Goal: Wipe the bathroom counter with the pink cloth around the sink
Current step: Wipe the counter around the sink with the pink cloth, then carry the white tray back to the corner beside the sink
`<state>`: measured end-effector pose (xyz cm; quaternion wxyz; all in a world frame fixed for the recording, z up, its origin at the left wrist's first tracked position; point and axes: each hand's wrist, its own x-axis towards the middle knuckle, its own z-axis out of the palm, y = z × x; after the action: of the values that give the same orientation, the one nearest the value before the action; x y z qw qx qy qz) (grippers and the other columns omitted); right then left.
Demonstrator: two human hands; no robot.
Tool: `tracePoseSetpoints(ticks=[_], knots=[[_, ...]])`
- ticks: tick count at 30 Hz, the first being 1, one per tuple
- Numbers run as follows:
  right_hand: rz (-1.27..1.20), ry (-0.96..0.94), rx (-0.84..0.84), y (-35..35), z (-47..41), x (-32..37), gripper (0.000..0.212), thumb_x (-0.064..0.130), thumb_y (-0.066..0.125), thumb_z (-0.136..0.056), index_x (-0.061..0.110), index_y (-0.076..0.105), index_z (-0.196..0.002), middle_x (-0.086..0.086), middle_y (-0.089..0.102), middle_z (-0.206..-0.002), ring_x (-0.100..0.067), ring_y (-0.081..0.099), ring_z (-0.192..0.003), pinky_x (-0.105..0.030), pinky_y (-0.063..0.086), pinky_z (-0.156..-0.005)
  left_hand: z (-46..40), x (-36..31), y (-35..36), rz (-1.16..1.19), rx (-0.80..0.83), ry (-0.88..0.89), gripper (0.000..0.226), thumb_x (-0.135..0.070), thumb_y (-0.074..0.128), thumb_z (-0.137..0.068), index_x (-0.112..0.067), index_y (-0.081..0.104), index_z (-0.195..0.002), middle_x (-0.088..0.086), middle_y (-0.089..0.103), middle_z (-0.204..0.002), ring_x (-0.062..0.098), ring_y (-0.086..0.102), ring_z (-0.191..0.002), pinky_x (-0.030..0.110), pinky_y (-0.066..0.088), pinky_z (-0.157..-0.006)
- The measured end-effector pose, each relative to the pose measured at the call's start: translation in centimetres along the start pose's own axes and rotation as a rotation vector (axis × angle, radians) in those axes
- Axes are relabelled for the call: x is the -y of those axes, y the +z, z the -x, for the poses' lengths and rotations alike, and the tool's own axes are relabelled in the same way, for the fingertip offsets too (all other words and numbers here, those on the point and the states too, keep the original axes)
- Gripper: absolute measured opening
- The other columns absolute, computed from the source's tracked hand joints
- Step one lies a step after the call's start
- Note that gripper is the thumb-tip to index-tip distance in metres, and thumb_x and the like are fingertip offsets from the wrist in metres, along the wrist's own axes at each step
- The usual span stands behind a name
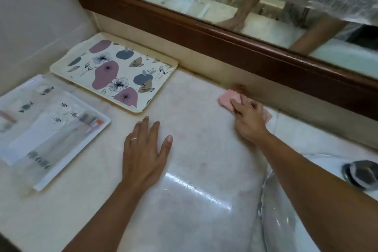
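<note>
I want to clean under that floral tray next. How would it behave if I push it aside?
The floral tray looks flat, thin and rigid, so it would probably slide in one piece. The counter is glossy, so it may slide easily. It appears to carry nothing, so it is likely light and unlikely to tip.

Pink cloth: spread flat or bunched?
Bunched. The pink cloth sits crumpled under the right hand by the backsplash, folds showing at its left edge.

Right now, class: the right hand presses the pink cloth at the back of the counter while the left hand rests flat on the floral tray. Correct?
Not quite. The head view shows the left hand flat on the bare counter, beside the floral tray, not on it. The right hand does press the pink cloth at the back.
</note>
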<state>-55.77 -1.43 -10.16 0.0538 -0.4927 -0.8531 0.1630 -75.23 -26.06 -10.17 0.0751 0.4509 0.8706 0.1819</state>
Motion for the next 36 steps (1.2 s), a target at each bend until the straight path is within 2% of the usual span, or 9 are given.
tracePoseSetpoints(ticks=[3, 6, 9, 18, 22, 26, 30, 32, 36], knots=[[-0.072, -0.067, 0.057, 2.5, 1.1, 6.2, 0.053, 0.010, 0.044, -0.098, 0.033, 0.046, -0.146, 0.002, 0.025, -0.164, -0.032, 0.020, -0.142, -0.046, 0.021, -0.113, -1.0, 2.4, -0.6, -0.065, 0.048, 0.060, 0.072, -0.062, 0.019, -0.094, -0.020, 0.046, -0.145, 0.009, 0.033, -0.160, 0.030, 0.029, -0.147, 0.048, 0.024, -0.118], [-0.091, -0.110, 0.120, 3.3, 4.2, 8.2, 0.050, 0.016, 0.039, -0.103, 0.036, 0.042, -0.148, 0.007, 0.021, -0.165, -0.028, 0.016, -0.146, -0.054, 0.020, -0.114, -0.9, 3.5, -0.7, -0.105, 0.112, 0.117, 0.073, -0.062, 0.015, -0.094, -0.021, 0.045, -0.147, 0.010, 0.030, -0.161, 0.031, 0.026, -0.148, 0.048, 0.020, -0.119], [-0.060, -0.056, 0.102, 3.2, 7.8, 8.2, 0.046, 0.022, 0.037, -0.105, 0.038, 0.040, -0.149, 0.009, 0.019, -0.165, -0.027, 0.016, -0.145, -0.050, 0.020, -0.115, -0.8, 3.4, -1.0, -0.109, 0.155, 0.124, 0.075, -0.064, 0.010, -0.094, -0.024, 0.039, -0.150, 0.009, 0.022, -0.164, 0.029, 0.018, -0.151, 0.048, 0.014, -0.121], [-0.029, 0.120, 0.113, 4.0, 12.8, 11.3, 0.046, 0.028, 0.038, -0.105, 0.037, 0.037, -0.150, 0.005, 0.014, -0.167, -0.032, 0.017, -0.144, -0.042, 0.023, -0.113, -0.7, 3.6, -1.8, -0.122, 0.220, 0.129, 0.077, -0.064, 0.005, -0.092, -0.026, 0.033, -0.152, 0.009, 0.016, -0.166, 0.029, 0.013, -0.152, 0.047, 0.009, -0.122], [0.071, 0.066, 0.161, 1.8, 12.1, 11.9, 0.042, 0.024, 0.042, -0.101, 0.029, 0.048, -0.142, -0.002, 0.027, -0.162, -0.037, 0.031, -0.133, -0.038, 0.029, -0.106, -0.9, 3.8, -3.5, -0.087, 0.310, 0.150, 0.071, -0.065, 0.011, -0.096, -0.028, 0.026, -0.155, 0.007, 0.011, -0.167, 0.026, 0.008, -0.153, 0.044, 0.007, -0.123], [0.164, 0.112, 0.210, -0.4, 11.5, 14.4, 0.031, 0.022, 0.049, -0.091, 0.020, 0.062, -0.119, -0.006, 0.052, -0.135, -0.036, 0.044, -0.115, -0.037, 0.035, -0.086, -1.4, 4.3, -6.9, -0.036, 0.338, 0.130, 0.066, -0.062, 0.020, -0.099, -0.025, 0.033, -0.152, 0.006, 0.029, -0.161, 0.027, 0.025, -0.147, 0.045, 0.021, -0.117], [0.266, 0.110, 0.061, -0.7, 11.9, 18.3, 0.035, 0.031, 0.048, -0.088, 0.019, 0.068, -0.115, -0.006, 0.059, -0.128, -0.036, 0.047, -0.119, -0.045, 0.036, -0.097, -1.8, 5.9, -11.1, 0.077, 0.295, 0.067, 0.064, -0.063, 0.020, -0.098, -0.025, 0.050, -0.139, 0.008, 0.053, -0.142, 0.031, 0.048, -0.130, 0.044, 0.038, -0.105], [0.215, 0.042, 0.016, -0.5, 12.2, 21.0, 0.034, 0.029, 0.047, -0.089, 0.014, 0.069, -0.111, -0.007, 0.063, -0.120, -0.037, 0.051, -0.117, -0.043, 0.039, -0.096, -2.0, 7.8, -13.2, 0.095, 0.268, 0.030, 0.062, -0.064, 0.019, -0.098, -0.025, 0.058, -0.127, 0.006, 0.059, -0.133, 0.030, 0.053, -0.122, 0.043, 0.042, -0.098], [-0.071, 0.039, 0.146, 0.5, 11.9, 26.4, 0.035, 0.024, 0.048, -0.090, 0.009, 0.066, -0.116, -0.011, 0.066, -0.120, -0.034, 0.061, -0.111, -0.037, 0.051, -0.088, -3.2, 12.8, -16.8, 0.094, 0.201, -0.059, 0.065, -0.067, 0.016, -0.097, -0.022, 0.062, -0.103, 0.004, 0.067, -0.116, 0.030, 0.058, -0.108, 0.041, 0.043, -0.083]])
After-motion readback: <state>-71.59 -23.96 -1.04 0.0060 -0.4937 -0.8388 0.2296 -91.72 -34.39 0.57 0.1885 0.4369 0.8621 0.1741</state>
